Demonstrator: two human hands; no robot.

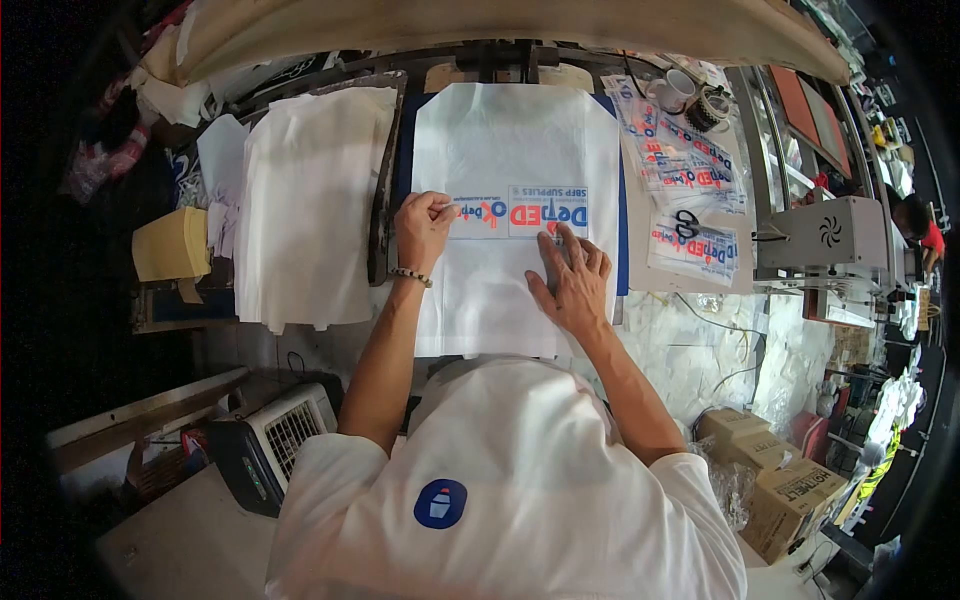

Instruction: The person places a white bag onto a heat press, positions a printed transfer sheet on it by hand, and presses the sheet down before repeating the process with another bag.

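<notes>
A white fabric bag piece (510, 130) lies flat on a dark blue pad in front of me. Across it rests a clear printed transfer sheet (548, 212) with red and blue lettering that reads upside down from here. My left hand (424, 222) is closed in a pinch at the sheet's left end. Over the right part of the print, my right hand (575, 275) is spread with its fingertips touching the sheet. A beaded bracelet (411, 276) circles my left wrist.
On the left is a stack of white fabric pieces (315, 200). To the right lie more printed sheets (690, 165), scissors (686, 226), a white mug (676, 90) and a tape roll (708, 108). A grey box with a fan vent (825, 235) stands beyond. A beige beam (500, 28) crosses overhead.
</notes>
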